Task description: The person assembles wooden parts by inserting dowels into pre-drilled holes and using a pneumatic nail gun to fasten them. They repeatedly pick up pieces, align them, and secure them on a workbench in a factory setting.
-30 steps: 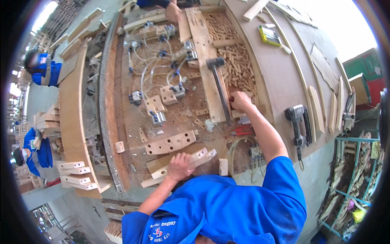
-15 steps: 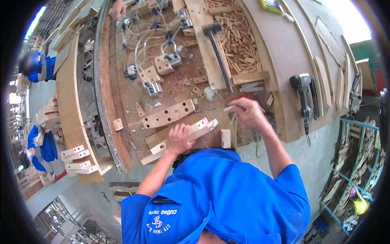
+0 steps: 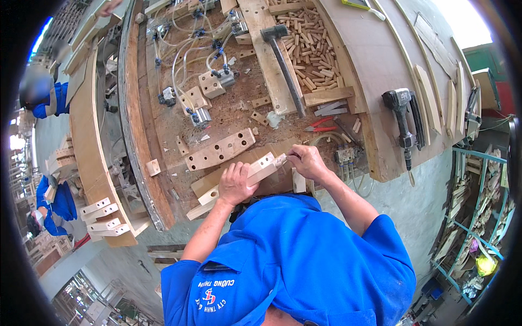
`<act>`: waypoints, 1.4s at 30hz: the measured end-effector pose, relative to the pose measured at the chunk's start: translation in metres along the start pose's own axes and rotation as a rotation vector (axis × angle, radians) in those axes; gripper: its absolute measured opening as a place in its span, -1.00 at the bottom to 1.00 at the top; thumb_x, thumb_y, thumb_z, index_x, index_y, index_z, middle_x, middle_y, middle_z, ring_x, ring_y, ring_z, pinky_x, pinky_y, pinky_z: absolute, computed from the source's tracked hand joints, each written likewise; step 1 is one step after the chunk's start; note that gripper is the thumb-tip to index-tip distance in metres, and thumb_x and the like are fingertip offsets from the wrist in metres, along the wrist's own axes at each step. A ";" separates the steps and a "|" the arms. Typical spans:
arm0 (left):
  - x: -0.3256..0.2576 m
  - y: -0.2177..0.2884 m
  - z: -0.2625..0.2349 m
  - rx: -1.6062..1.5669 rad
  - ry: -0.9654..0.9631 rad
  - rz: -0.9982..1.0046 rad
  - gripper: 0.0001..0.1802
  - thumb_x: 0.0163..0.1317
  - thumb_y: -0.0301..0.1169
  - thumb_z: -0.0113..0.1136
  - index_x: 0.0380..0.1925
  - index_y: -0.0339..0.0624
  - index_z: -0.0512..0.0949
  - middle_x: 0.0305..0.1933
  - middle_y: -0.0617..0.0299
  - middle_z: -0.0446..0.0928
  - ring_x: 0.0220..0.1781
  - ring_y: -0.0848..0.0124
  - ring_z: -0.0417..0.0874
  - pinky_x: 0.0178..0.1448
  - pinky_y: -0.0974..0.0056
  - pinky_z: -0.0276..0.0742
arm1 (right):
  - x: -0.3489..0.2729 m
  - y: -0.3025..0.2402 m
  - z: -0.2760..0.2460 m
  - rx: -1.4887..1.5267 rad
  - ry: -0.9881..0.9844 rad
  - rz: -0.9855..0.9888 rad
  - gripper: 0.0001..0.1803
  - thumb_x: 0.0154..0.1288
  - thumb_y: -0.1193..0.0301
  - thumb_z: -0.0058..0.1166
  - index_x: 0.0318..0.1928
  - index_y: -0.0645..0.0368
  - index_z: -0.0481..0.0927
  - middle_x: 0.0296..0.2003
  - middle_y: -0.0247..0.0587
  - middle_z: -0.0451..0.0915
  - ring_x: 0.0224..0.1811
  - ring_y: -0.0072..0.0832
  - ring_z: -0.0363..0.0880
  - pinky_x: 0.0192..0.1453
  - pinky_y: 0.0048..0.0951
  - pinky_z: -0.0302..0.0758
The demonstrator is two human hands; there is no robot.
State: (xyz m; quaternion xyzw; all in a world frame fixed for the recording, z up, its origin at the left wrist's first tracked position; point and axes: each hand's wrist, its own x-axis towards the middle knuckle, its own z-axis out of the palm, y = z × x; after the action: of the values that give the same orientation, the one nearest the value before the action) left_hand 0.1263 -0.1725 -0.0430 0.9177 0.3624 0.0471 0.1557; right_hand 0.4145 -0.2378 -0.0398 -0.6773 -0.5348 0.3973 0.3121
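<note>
left hand (image 3: pixel 235 183): flat on pale wood block (image 3: pixel 255 169), palm pressing, not wrapped
right hand (image 3: pixel 305 161): fingertips pinched on small dowel at block's end
block: smooth, rectangular, holes along edge, lies on counter (image 3: pixel 163 136) near edge
drilled plate (image 3: pixel 220 149): just beyond, three round holes
counter: rough brown, dusty
mallet (image 3: pixel 283 60): dark head, long handle
dowels (image 3: pixel 307 49): pale pile, far side

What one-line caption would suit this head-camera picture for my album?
Left hand steadies a pale wooden block on the workbench while the right hand works at its end.
</note>
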 end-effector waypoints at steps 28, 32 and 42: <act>0.034 0.043 -0.077 -0.246 0.398 -0.019 -0.27 0.19 0.04 0.55 0.13 -0.25 0.49 -0.05 -0.05 0.62 -0.04 -0.05 0.72 0.05 -0.08 0.66 | -0.022 -0.072 0.012 0.709 -0.024 -0.002 -0.32 0.40 0.45 0.39 0.43 0.26 0.38 0.23 -0.05 0.63 0.24 -0.36 0.68 0.31 -0.27 0.64; 0.064 0.062 -0.123 -0.404 0.479 -0.060 -0.22 0.25 0.00 0.50 0.29 -0.25 0.43 0.11 -0.13 0.62 0.10 -0.14 0.70 0.13 -0.07 0.66 | 0.013 -0.146 0.002 0.842 0.143 -0.206 -0.39 0.46 0.47 0.27 0.43 0.25 0.35 0.23 -0.08 0.61 0.27 -0.35 0.65 0.35 -0.26 0.60; 0.073 0.041 -0.222 -1.027 0.185 0.025 -0.09 0.26 -0.37 0.59 0.52 -0.23 0.28 0.29 0.10 0.50 0.25 0.33 0.64 0.36 0.09 0.63 | 0.042 -0.209 -0.094 0.698 0.206 -0.534 -0.44 0.44 0.36 0.26 0.31 0.21 0.31 -0.07 -0.25 0.58 -0.09 -0.52 0.61 0.03 -0.38 0.62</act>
State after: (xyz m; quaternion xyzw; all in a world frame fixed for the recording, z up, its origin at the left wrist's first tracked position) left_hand 0.1626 -0.0953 0.1785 0.7192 0.2939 0.3016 0.5526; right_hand 0.4015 -0.1477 0.1748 -0.4058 -0.4909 0.3901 0.6649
